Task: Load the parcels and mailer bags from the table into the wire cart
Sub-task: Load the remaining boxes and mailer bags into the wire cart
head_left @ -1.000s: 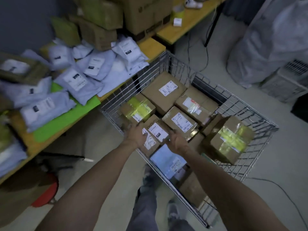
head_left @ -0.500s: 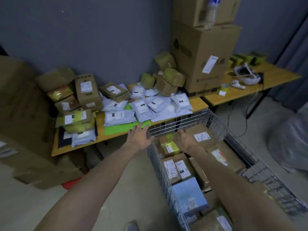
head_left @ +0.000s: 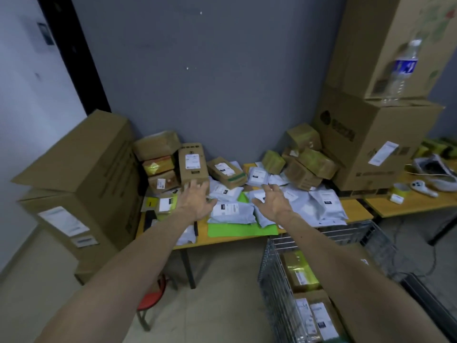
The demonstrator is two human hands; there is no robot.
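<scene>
Tall parcel stands upright near left hand.

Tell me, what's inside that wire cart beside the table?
Inside the wire cart lie a yellow-taped parcel and a brown parcel with white labels. The right forearm and the picture's edge hide the rest.

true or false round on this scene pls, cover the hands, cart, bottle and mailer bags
1. The left hand and the right hand both hold nothing. True.
2. The wire cart is empty. False: cardboard parcels lie in it.
3. A water bottle stands on the big carton at right. True.
4. The mailer bags lie on the floor. False: they lie on the table.
</scene>
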